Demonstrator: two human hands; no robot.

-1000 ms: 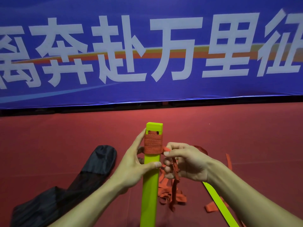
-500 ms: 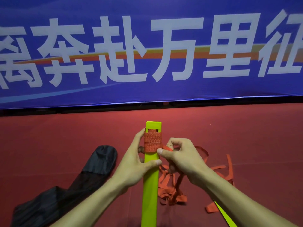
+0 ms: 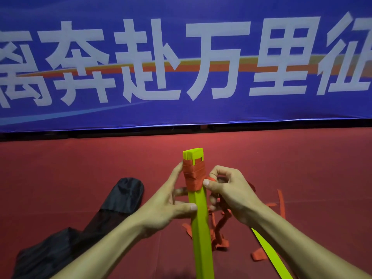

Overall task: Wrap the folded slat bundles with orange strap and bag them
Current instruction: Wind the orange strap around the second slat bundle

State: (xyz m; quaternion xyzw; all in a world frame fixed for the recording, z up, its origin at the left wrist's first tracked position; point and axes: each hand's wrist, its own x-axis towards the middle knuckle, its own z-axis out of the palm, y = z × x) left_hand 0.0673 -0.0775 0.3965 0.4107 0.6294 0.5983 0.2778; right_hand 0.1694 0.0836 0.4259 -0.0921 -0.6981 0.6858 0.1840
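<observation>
Red floor (image 3: pixel 302 168), slat bundle (image 3: pixel 199 218) upright, strap (image 3: pixel 194 176) atop

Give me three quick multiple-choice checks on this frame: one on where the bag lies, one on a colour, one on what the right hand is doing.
1. Where does the black bag lie relative to the slat bundle?
A) on the floor to its left
B) on the floor to its right
C) pulled over its top end

2. What colour is the bundle?
A) blue
B) yellow-green
C) white

3. What is the right hand doing?
A) lying flat on the floor
B) holding the bag
C) pinching the orange strap at the wrap

1 A: the bag lies left of the bundle.
2 B: its bare length below the wrap is yellow-green.
3 C: thumb and forefinger pinch the strap at the wrap's lower edge.
</observation>
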